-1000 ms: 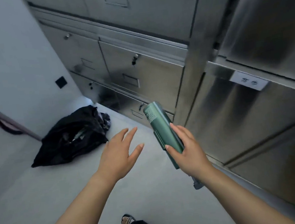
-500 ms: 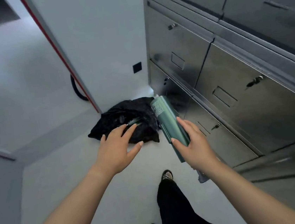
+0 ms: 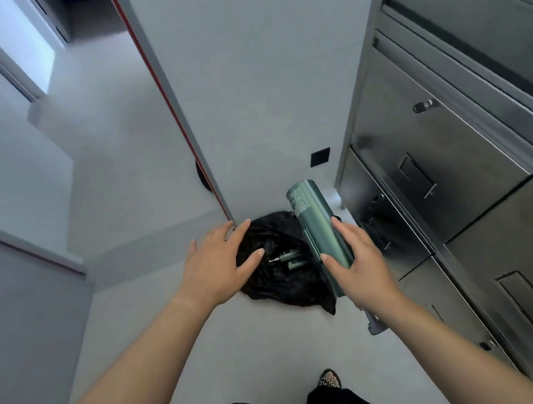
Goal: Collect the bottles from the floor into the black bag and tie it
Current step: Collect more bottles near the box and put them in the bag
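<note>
Closer now, right hand (image 3: 362,270) grips green bottle (image 3: 319,225); left hand (image 3: 216,267) spread over black bag (image 3: 281,286).

Steel cabinet (image 3: 475,178) with drawers and small handles along the right side. Pale wall panel (image 3: 245,88) with a red edge strip (image 3: 168,106) ahead, carrying a small black square (image 3: 320,157). Grey floor (image 3: 118,192). Doorway (image 3: 32,52) at upper left.

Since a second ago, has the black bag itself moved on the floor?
Cannot tell for sure, but likely not: the black bag lies by the same wall corner and steel cabinets; the camera turned and came closer.
</note>
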The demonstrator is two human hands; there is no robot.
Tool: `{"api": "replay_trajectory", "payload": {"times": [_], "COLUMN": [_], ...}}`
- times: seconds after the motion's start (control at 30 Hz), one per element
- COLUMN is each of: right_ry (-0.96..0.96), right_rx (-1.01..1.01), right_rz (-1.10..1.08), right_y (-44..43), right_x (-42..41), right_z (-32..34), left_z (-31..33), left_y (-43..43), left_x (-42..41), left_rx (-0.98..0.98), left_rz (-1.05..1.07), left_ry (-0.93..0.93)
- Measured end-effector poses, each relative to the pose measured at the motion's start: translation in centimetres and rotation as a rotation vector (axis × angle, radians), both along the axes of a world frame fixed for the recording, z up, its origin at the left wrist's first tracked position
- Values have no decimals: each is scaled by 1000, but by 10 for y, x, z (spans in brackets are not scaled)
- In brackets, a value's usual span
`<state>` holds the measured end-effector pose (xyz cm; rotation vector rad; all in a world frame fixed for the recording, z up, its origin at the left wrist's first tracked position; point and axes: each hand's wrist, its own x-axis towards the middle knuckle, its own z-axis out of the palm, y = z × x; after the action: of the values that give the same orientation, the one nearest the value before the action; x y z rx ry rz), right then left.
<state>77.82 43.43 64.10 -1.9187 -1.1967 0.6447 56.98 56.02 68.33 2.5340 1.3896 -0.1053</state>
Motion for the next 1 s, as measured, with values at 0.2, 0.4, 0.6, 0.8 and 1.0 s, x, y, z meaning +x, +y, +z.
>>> {"api": "replay_trajectory", "payload": {"times": [0.2, 0.4, 0.6, 0.8, 1.0], "right_ry": [-14, -32, -27, -55, -74], "right_rx": [-5, 12, 2, 20, 0], "right_rz": [-52, -197, -453, -539, -516], "right_y": [52, 102, 152, 181, 181], "right_x": [17, 8, -29, -46, -39], "right_z": [-3, 0, 5, 11, -5], "left_z": [-3, -6, 4, 9, -14], "left_y": [66, 155, 238, 274, 280], "left_x": [22, 41, 51, 61, 62], "left_rx": [-13, 14, 4, -1, 3], "left_rz": [-34, -212, -426, -586, -636], "left_ry": [-12, -28, -37, -25, 22]}}
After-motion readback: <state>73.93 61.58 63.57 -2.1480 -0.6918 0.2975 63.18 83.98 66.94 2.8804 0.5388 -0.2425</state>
